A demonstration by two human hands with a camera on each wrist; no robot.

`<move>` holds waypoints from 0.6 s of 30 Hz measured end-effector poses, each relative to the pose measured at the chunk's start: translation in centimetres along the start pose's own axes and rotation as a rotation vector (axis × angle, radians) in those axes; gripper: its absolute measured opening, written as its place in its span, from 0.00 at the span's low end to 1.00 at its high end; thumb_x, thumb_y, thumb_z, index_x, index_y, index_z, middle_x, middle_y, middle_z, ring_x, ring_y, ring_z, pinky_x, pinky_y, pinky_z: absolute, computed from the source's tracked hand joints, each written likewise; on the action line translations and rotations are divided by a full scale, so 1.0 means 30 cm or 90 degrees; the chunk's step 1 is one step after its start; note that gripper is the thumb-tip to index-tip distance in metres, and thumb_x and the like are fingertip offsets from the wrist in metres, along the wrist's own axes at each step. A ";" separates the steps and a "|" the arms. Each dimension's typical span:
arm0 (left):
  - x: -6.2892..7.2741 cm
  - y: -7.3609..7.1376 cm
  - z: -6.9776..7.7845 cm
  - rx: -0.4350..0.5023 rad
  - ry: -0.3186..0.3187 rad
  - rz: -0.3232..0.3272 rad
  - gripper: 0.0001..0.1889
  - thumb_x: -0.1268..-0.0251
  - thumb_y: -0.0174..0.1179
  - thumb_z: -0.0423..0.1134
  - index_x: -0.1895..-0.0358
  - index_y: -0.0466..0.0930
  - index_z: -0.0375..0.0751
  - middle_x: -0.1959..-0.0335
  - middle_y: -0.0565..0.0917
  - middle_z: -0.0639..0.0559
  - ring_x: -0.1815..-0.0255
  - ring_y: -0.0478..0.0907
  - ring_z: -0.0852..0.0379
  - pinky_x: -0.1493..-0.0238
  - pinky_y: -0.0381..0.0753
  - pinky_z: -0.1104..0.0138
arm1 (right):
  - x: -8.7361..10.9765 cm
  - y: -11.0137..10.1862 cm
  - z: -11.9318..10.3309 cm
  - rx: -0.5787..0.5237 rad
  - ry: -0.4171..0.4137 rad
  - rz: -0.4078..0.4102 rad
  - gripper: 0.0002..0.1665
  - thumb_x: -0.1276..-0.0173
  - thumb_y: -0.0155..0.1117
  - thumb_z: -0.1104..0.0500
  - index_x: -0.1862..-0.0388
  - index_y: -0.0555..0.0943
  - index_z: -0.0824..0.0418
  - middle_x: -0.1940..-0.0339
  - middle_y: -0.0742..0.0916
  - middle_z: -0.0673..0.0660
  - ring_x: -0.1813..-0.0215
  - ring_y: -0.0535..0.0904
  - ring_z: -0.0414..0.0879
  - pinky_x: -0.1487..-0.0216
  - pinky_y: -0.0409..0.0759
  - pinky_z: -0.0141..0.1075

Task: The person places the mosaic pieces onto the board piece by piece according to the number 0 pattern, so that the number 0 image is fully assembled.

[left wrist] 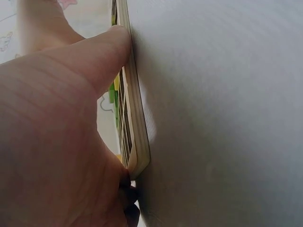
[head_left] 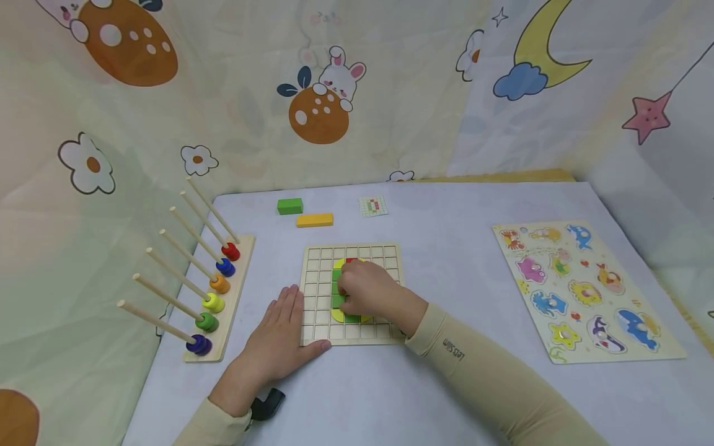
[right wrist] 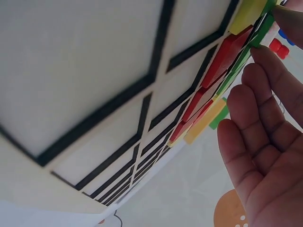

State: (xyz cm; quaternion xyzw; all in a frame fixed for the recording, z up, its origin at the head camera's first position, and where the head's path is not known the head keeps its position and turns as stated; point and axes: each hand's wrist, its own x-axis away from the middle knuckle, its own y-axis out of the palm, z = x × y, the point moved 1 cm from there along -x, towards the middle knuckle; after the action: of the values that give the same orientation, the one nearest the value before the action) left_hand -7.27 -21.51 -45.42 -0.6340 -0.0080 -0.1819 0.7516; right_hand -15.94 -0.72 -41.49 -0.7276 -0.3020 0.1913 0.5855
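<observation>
A square wooden grid board [head_left: 317,298] lies on the table with green tiles [head_left: 337,301], yellow rounded corner tiles [head_left: 337,315] and a red tile [head_left: 351,260] near its middle. My left hand [head_left: 270,347] rests against the board's left and front edges, its fingers straight and the thumb at the near corner. Over the tiles reaches my right hand [head_left: 370,288]. Seen from the right wrist, its thumb and forefinger pinch a green tile [right wrist: 263,29] beside the red tiles [right wrist: 229,52]. Part of the pattern is hidden under this hand in the head view.
Beyond the board lie a green block [head_left: 290,206], a yellow block [head_left: 315,220] and a small pattern card [head_left: 374,206]. A peg rack [head_left: 237,291] with coloured beads stands on the left. To the right is a sea-animal puzzle board [head_left: 569,322].
</observation>
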 end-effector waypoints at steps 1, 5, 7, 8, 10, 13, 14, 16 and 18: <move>0.000 0.000 0.000 0.000 -0.001 0.000 0.64 0.37 0.54 0.79 0.15 0.42 0.32 0.12 0.43 0.36 0.11 0.38 0.38 0.13 0.48 0.44 | 0.000 0.000 0.000 -0.002 0.000 0.000 0.02 0.41 0.77 0.55 0.71 0.91 0.51 0.71 0.83 0.44 0.63 0.75 0.40 0.58 0.80 0.35; 0.001 -0.001 0.000 -0.001 -0.003 -0.003 0.64 0.37 0.54 0.80 0.15 0.42 0.33 0.12 0.43 0.37 0.11 0.38 0.38 0.13 0.48 0.44 | 0.002 -0.004 0.002 -0.004 0.001 0.001 0.02 0.40 0.75 0.56 0.69 0.92 0.52 0.70 0.84 0.45 0.62 0.76 0.41 0.56 0.80 0.35; 0.002 -0.003 0.000 0.000 -0.003 -0.004 0.64 0.37 0.53 0.80 0.15 0.42 0.33 0.12 0.43 0.37 0.11 0.38 0.39 0.13 0.47 0.44 | 0.003 -0.005 0.003 -0.005 0.001 0.000 0.02 0.39 0.75 0.56 0.68 0.92 0.51 0.69 0.84 0.45 0.62 0.76 0.40 0.56 0.81 0.35; 0.002 -0.004 0.001 0.002 -0.002 -0.003 0.64 0.37 0.53 0.80 0.15 0.42 0.33 0.12 0.43 0.37 0.11 0.38 0.38 0.13 0.48 0.44 | 0.003 -0.005 0.003 -0.005 0.000 0.000 0.02 0.39 0.75 0.56 0.68 0.93 0.52 0.69 0.84 0.45 0.62 0.76 0.40 0.56 0.81 0.35; 0.003 -0.005 0.003 0.003 -0.002 -0.004 0.64 0.37 0.53 0.80 0.15 0.42 0.33 0.12 0.42 0.37 0.11 0.38 0.38 0.13 0.48 0.44 | 0.003 -0.004 0.004 -0.008 -0.001 -0.001 0.02 0.39 0.75 0.56 0.68 0.93 0.52 0.69 0.85 0.45 0.62 0.77 0.40 0.56 0.82 0.35; 0.003 -0.006 0.004 0.005 0.000 -0.003 0.64 0.36 0.54 0.79 0.15 0.42 0.32 0.12 0.42 0.37 0.11 0.38 0.38 0.13 0.48 0.43 | 0.001 0.000 0.003 -0.011 0.000 -0.004 0.02 0.38 0.76 0.56 0.68 0.92 0.52 0.69 0.84 0.44 0.63 0.76 0.40 0.56 0.81 0.35; 0.004 -0.007 0.004 0.005 0.000 -0.003 0.64 0.36 0.55 0.79 0.15 0.42 0.32 0.12 0.43 0.37 0.11 0.38 0.38 0.13 0.48 0.43 | 0.001 0.001 0.003 -0.011 0.002 -0.006 0.02 0.38 0.76 0.56 0.69 0.92 0.52 0.69 0.84 0.44 0.63 0.76 0.40 0.56 0.81 0.35; 0.004 -0.007 0.005 0.007 -0.001 -0.003 0.64 0.37 0.55 0.79 0.15 0.42 0.33 0.12 0.43 0.37 0.11 0.38 0.38 0.13 0.49 0.43 | -0.001 0.005 0.003 -0.010 0.004 -0.008 0.02 0.37 0.76 0.56 0.69 0.92 0.52 0.69 0.84 0.45 0.63 0.76 0.40 0.57 0.81 0.34; 0.004 -0.006 0.005 0.007 -0.002 -0.002 0.64 0.37 0.55 0.79 0.15 0.42 0.33 0.12 0.43 0.37 0.11 0.38 0.38 0.13 0.48 0.43 | -0.001 0.007 0.003 -0.006 0.008 -0.009 0.03 0.37 0.75 0.55 0.69 0.92 0.51 0.69 0.84 0.44 0.63 0.76 0.40 0.57 0.80 0.34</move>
State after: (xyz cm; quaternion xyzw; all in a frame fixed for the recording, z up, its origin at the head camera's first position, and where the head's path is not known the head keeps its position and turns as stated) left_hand -7.19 -21.42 -45.19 -0.6302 -0.0110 -0.1823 0.7547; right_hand -15.98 -0.70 -41.73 -0.7293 -0.3047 0.1810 0.5852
